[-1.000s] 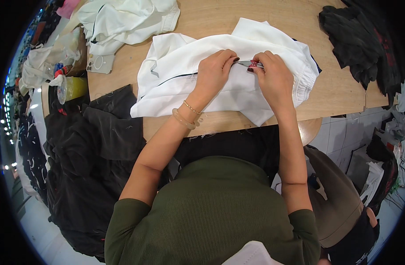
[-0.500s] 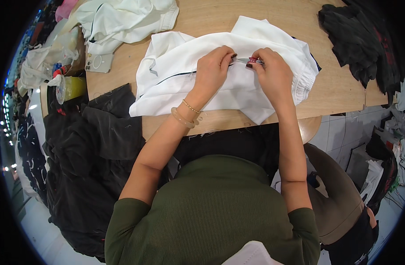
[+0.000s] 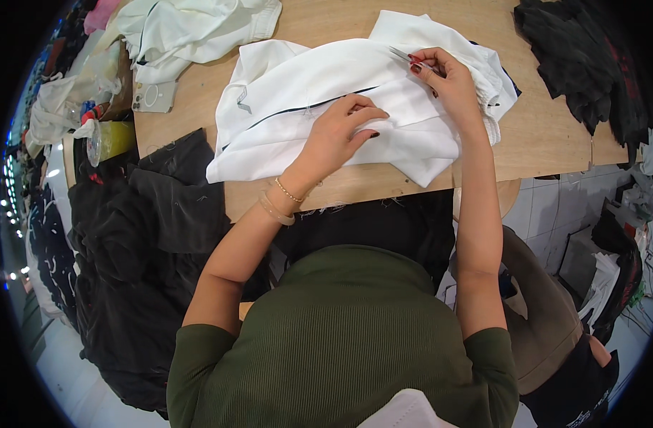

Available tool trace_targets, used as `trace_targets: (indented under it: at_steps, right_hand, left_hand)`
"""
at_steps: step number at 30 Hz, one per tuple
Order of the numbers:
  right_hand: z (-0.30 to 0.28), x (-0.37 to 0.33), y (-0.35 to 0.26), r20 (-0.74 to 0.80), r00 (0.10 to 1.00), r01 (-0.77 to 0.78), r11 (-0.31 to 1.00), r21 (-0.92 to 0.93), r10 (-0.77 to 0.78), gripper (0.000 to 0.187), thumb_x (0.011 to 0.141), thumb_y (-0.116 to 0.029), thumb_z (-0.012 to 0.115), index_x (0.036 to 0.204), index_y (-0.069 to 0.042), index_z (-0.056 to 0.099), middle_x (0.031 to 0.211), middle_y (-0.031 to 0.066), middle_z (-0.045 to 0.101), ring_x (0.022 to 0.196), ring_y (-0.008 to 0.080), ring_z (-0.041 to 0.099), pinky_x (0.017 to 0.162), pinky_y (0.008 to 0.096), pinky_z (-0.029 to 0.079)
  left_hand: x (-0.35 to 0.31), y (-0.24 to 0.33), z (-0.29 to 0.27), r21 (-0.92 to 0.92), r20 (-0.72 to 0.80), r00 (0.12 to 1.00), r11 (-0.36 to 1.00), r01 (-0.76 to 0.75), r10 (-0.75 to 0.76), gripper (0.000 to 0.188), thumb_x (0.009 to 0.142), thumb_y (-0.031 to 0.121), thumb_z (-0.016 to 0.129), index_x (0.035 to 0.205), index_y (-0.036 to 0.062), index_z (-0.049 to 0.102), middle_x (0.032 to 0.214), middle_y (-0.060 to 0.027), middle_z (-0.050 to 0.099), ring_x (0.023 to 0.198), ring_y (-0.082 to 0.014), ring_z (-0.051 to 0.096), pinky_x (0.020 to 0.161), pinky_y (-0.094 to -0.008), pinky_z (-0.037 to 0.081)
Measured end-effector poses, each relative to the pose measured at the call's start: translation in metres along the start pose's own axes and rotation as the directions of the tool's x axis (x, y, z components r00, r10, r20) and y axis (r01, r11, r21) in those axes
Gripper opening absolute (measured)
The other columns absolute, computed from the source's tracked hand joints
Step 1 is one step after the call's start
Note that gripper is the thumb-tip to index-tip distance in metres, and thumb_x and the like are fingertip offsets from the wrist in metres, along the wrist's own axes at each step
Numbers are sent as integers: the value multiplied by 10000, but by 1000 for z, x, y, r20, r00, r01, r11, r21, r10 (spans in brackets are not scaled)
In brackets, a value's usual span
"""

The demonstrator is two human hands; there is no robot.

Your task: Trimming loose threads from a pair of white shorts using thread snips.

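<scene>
A white garment (image 3: 305, 68) with a dark piping line and a gathered elastic edge lies spread on the wooden table (image 3: 547, 135). My left hand (image 3: 344, 128) hovers over or rests on its near middle, thumb and fingers apart, holding nothing. Up and to the right, my right hand (image 3: 448, 75) is closed around small thread snips (image 3: 401, 55), whose silver tips point left above the cloth. The fingers hide most of their handle. Loose threads show on the cloth by the dark piping.
Another white garment (image 3: 191, 32) lies at the far left, with a phone (image 3: 154, 97) below it. Dark clothes (image 3: 565, 60) are heaped at the far right. More black fabric (image 3: 141, 264) hangs at my left. Beside me on the right is another person's leg (image 3: 547, 307).
My right hand has moved up and away from the piping with the snips. My left hand has loosened its pinch on the cloth and shifted down, its fingers now spread.
</scene>
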State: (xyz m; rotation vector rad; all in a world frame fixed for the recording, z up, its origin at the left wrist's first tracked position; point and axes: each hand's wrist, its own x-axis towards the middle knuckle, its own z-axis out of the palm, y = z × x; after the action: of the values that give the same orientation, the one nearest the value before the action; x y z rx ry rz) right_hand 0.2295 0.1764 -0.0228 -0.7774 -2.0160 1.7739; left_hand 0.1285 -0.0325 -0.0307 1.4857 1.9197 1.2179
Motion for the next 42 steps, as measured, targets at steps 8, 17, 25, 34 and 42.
trace_targets:
  at_steps: [8, 17, 25, 34, 42]
  right_hand:
    - [3, -3, -5, -13, 1000, -12, 1000, -17, 11, 180, 816, -16, 629, 991, 25, 627, 873, 32, 642, 799, 80, 573, 762, 207, 482]
    - [-2, -3, -6, -12, 1000, 11, 999, -35, -11, 181, 819, -52, 658, 991, 1, 636, 822, -8, 625, 767, 69, 559, 706, 190, 446]
    - [1, -44, -35, 18, 994, 107, 984, -141, -106, 189, 823, -104, 675, 983, -18, 621, 851, 0, 599, 810, 79, 522, 739, 222, 440]
    - [-11, -66, -44, 102, 993, 106, 886, -451, -67, 143, 756, -83, 675, 881, -26, 635, 804, 67, 599, 767, 194, 562, 689, 293, 451]
    - [-6, -63, -56, 181, 974, 225, 672, -706, -137, 117, 756, -135, 668, 809, -41, 624, 774, 58, 578, 795, 245, 547, 685, 347, 439]
  left_hand:
    - [8, 27, 27, 162, -214, 977, 985, 54, -18, 244, 678, 67, 738, 899, 99, 641, 978, -47, 548, 845, -235, 543, 698, -335, 475]
    - [9, 10, 50, 323, -276, 944, 943, -83, 178, 88, 738, 38, 691, 811, 59, 646, 813, -54, 586, 751, -224, 570, 621, -323, 467]
    - [13, 4, 40, 202, -278, 951, 976, -77, 133, 74, 788, 51, 650, 773, 43, 578, 698, -68, 566, 671, -239, 553, 572, -346, 457]
    - [11, 1, 41, 151, -246, 961, 984, -91, 126, 49, 828, 8, 589, 835, 29, 545, 741, -111, 558, 686, -284, 549, 587, -367, 447]
    - [11, 3, 41, 118, -235, 967, 991, -71, 97, 48, 843, -13, 566, 860, 27, 546, 750, -123, 545, 668, -297, 537, 584, -369, 432]
